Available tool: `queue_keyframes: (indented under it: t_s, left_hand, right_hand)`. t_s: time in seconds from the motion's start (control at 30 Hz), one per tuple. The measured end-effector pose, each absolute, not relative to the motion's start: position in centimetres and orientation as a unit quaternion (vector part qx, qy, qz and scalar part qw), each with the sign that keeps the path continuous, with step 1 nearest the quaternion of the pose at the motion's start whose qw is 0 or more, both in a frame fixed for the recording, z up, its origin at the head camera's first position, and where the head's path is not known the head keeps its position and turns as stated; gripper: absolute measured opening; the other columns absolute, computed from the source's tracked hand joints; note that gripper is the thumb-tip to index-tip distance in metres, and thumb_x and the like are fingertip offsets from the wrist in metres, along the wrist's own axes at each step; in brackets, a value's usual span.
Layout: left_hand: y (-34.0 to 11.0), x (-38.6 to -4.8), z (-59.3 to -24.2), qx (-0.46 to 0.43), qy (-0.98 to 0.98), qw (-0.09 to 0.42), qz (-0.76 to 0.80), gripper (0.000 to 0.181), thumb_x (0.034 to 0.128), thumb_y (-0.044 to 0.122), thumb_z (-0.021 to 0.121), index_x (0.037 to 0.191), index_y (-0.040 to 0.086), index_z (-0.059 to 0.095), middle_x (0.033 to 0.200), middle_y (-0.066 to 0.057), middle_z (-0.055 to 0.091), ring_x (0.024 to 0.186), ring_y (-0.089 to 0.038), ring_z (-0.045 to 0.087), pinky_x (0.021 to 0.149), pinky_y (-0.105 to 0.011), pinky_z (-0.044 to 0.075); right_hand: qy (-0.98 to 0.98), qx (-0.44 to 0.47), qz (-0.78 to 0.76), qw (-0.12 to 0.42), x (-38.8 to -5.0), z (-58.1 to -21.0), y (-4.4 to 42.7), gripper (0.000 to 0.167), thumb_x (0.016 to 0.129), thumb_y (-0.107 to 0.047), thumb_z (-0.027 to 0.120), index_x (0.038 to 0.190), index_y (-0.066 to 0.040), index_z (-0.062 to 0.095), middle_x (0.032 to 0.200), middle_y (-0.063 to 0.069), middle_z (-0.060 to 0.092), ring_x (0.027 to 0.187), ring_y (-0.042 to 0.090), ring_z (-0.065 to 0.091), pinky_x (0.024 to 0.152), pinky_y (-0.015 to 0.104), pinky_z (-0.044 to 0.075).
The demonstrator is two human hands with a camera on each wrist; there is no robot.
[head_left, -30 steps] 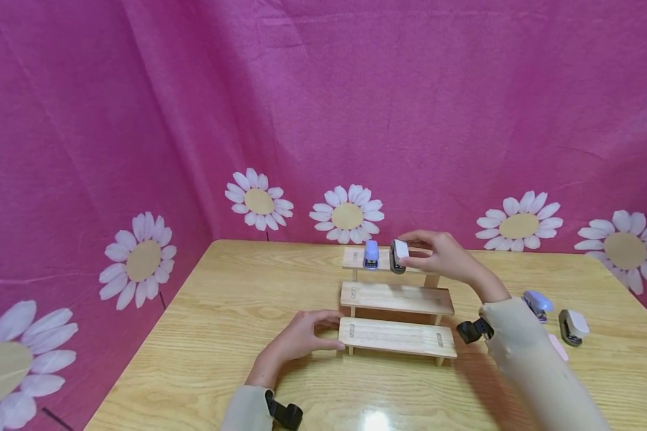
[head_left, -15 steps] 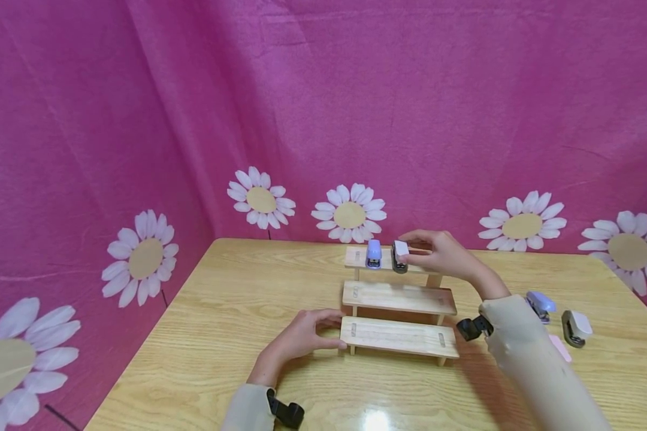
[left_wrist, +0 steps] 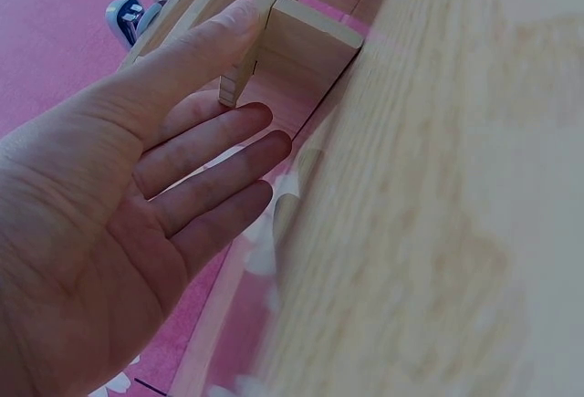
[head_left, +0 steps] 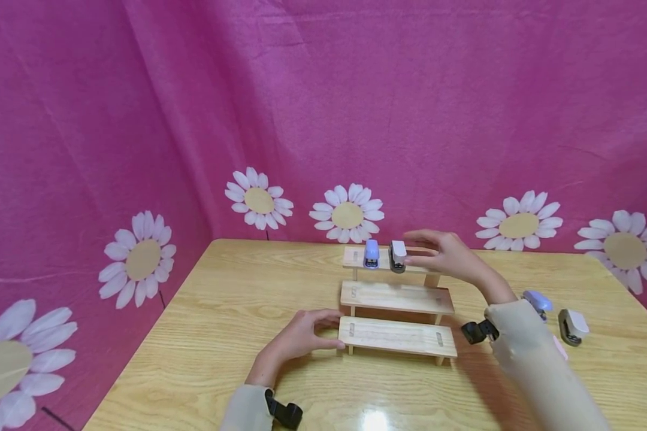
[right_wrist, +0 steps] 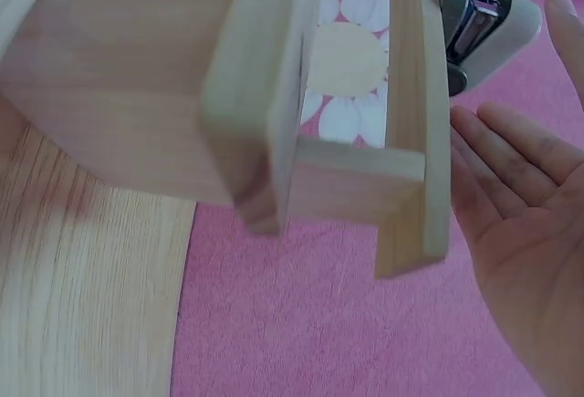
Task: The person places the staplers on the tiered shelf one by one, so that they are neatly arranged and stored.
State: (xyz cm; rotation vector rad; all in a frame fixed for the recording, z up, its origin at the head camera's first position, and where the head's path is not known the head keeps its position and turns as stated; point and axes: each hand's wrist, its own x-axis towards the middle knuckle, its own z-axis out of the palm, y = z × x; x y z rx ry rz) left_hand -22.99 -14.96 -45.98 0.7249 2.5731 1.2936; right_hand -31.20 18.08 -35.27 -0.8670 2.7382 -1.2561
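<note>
A three-step wooden stand (head_left: 399, 335) stands on the table in the head view. My left hand (head_left: 304, 335) holds the left end of its lowest step, thumb at the front corner and fingers toward the back. In the left wrist view the thumb touches the board's end, the other fingers stretched out below. On the top step a lilac mini stapler (head_left: 371, 254) and a white-and-dark-grey mini stapler (head_left: 398, 256) stand side by side. My right hand (head_left: 444, 257) is just right of the white one, its fingers apart from it in the right wrist view (right_wrist: 529, 187).
To the right on the table lie another lilac stapler (head_left: 538, 301) and another white-and-grey stapler (head_left: 573, 327). A pink object (head_left: 560, 347) shows partly behind the right sleeve. A magenta cloth (head_left: 410, 120) with daisies hangs behind the table (head_left: 237, 281).
My right hand has let go of the white-and-grey stapler and drawn slightly to the right. The stapler stays on the top step. My left hand keeps its place.
</note>
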Motion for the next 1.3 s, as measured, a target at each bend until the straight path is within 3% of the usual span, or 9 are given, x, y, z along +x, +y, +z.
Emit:
queue_keyframes:
  t_s: [0.2,0.33,0.5,0.6,0.7,0.8,0.93,1.17,1.3]
  left_hand:
    - [-14.9,-23.0,-46.0,0.245,0.862,0.085,0.435,0.058,0.0806,0.031,0.081,0.131,0.010,0.061,0.120,-0.004,0.071,0.112,-0.018,0.067,0.103,-0.034,0.052]
    - [-15.0,-23.0,-45.9,0.245,0.862,0.086,0.435,0.059,0.0808,0.030,0.080,0.132,0.009,0.061,0.121,-0.005,0.071,0.112,-0.019,0.067,0.103,-0.035,0.051]
    - [-15.0,-22.9,-45.8,0.244,0.863,0.087,0.434,0.058,0.0813,0.030,0.080,0.132,0.009,0.060,0.122,-0.006,0.070,0.113,-0.020,0.066,0.103,-0.036,0.051]
    - [-15.0,-22.8,-45.8,0.243,0.863,0.087,0.434,0.059,0.0812,0.030,0.080,0.132,0.009,0.060,0.122,-0.007,0.070,0.113,-0.021,0.066,0.103,-0.037,0.051]
    - [-15.0,-22.8,-45.8,0.245,0.862,0.086,0.435,0.059,0.0811,0.029,0.080,0.132,0.008,0.060,0.122,-0.008,0.070,0.113,-0.022,0.066,0.104,-0.037,0.051]
    - [-15.0,-22.9,-45.9,0.249,0.861,0.085,0.436,0.059,0.0813,0.029,0.080,0.132,0.007,0.060,0.122,-0.008,0.070,0.113,-0.023,0.066,0.104,-0.038,0.051]
    - [-15.0,-23.0,-45.9,0.253,0.862,0.081,0.433,0.060,0.0810,0.029,0.080,0.132,0.007,0.059,0.122,-0.009,0.070,0.113,-0.023,0.067,0.104,-0.038,0.051]
    - [-15.0,-22.9,-45.7,0.240,0.861,0.095,0.438,0.060,0.0812,0.031,0.080,0.133,0.010,0.060,0.123,-0.006,0.070,0.114,-0.020,0.066,0.105,-0.039,0.050]
    - [-14.9,-22.9,-45.7,0.242,0.860,0.098,0.438,0.059,0.0816,0.031,0.080,0.133,0.010,0.060,0.123,-0.006,0.070,0.114,-0.019,0.066,0.105,-0.040,0.050]
  right_hand:
    - [0.871,-0.282,-0.401,-0.008,-30.2,-35.5,19.7,0.056,0.089,-0.024,0.073,0.137,-0.003,0.054,0.140,0.020,0.056,0.127,0.038,0.056,0.101,0.047,0.051]
    - [0.879,-0.276,-0.388,-0.027,-29.2,-35.7,20.8,0.053,0.090,-0.024,0.072,0.137,-0.006,0.054,0.138,0.018,0.058,0.127,0.038,0.056,0.102,0.047,0.050]
    - [0.889,-0.256,-0.377,-0.042,-27.9,-35.9,22.3,0.051,0.091,-0.028,0.071,0.136,-0.009,0.056,0.138,0.015,0.059,0.130,0.037,0.053,0.101,0.013,0.046]
    - [0.891,-0.249,-0.377,-0.048,-27.1,-35.9,23.1,0.051,0.090,-0.028,0.071,0.135,-0.008,0.057,0.137,0.014,0.060,0.130,0.035,0.053,0.096,0.001,0.039]
    - [0.894,-0.250,-0.366,-0.062,-26.4,-36.2,24.2,0.051,0.090,-0.027,0.072,0.135,-0.008,0.057,0.136,0.014,0.061,0.128,0.009,0.055,0.095,-0.001,0.038]
    - [0.895,-0.254,-0.358,-0.074,-25.5,-36.6,25.5,0.050,0.090,-0.023,0.072,0.135,-0.008,0.057,0.135,0.017,0.060,0.119,-0.018,0.047,0.093,-0.002,0.038]
    - [0.895,-0.250,-0.361,-0.079,-24.4,-37.0,27.2,0.049,0.090,-0.020,0.071,0.135,-0.008,0.057,0.134,0.019,0.060,0.115,-0.026,0.043,0.090,-0.002,0.040]
    - [0.901,-0.221,-0.367,-0.070,-22.4,-38.1,30.3,0.045,0.093,-0.017,0.068,0.136,-0.013,0.056,0.131,-0.024,0.056,0.114,-0.024,0.045,0.087,-0.001,0.041]
    - [0.900,-0.213,-0.372,-0.074,-21.5,-39.0,31.9,0.044,0.093,-0.014,0.067,0.135,-0.008,0.057,0.125,-0.035,0.053,0.113,-0.025,0.045,0.086,-0.003,0.039]
